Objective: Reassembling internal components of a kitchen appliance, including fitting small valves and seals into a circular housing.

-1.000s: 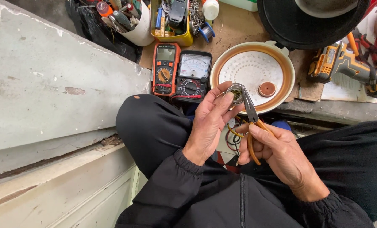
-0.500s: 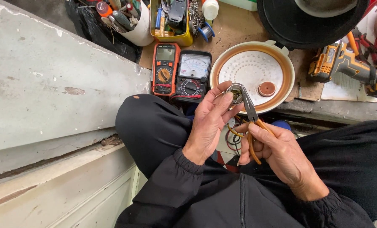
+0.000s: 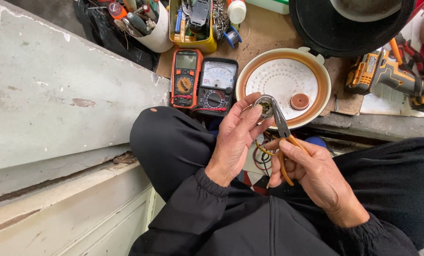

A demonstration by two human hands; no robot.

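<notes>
While the small round metal part sits pinched between thumb and fingertips of the left hand, held above the lap, the tips of the needle-nose pliers touch its edge. Right hand clenched around the orange plier handles. Just behind: round white-and-brown lid lying flat, small brown disc on it. Left of that, orange digital multimeter beside black analog meter. Yellow cordless drill far right.
</notes>
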